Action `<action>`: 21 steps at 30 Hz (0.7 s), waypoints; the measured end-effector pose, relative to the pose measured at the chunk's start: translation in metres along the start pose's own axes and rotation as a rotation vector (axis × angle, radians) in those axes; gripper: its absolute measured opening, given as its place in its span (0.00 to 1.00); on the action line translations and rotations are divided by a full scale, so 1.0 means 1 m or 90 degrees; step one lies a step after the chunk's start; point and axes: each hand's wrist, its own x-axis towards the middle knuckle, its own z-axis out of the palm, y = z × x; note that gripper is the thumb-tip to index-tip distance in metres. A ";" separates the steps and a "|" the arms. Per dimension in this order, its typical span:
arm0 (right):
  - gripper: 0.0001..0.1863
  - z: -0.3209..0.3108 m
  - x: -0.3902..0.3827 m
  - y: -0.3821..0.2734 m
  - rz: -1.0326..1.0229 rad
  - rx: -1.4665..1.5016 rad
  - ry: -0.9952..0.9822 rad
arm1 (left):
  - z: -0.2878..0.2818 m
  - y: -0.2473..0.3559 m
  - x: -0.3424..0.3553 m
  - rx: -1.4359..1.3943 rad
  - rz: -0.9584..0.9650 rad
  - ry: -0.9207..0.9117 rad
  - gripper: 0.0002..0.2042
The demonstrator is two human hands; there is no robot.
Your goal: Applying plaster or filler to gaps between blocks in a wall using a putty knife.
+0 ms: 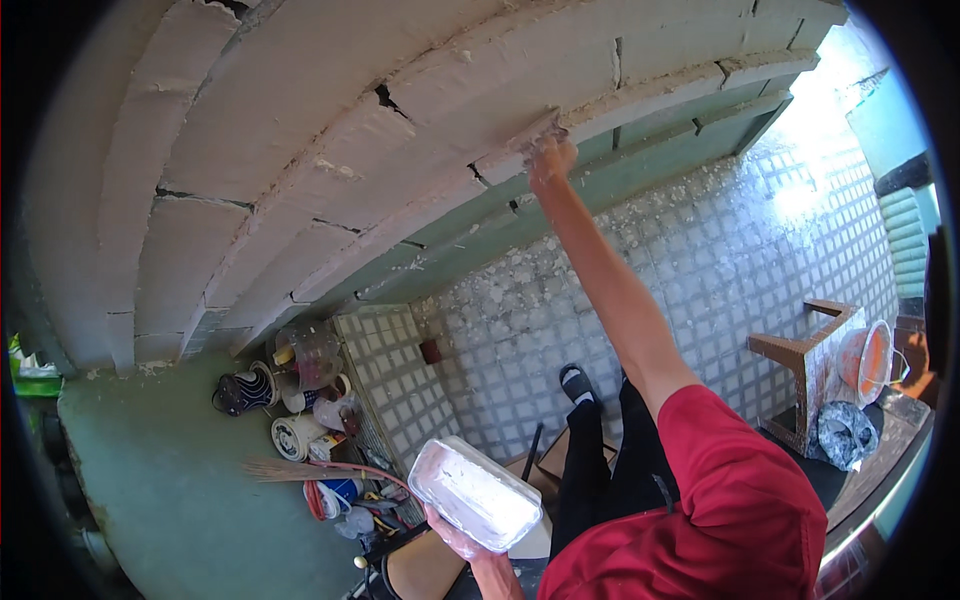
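The person wears a red short-sleeved shirt (740,500) and black trousers (610,470). On the one foot in view is a black open sandal (578,383) with straps. Both forearms are bare, and neither hand wears a glove.

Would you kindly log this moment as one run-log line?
right hand: trowel on block wall joint | left hand: holds white tub | tiled floor: spattered
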 end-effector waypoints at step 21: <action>0.08 -0.008 -0.056 -0.007 0.056 0.083 -0.215 | 0.001 -0.001 -0.011 0.017 0.015 0.005 0.31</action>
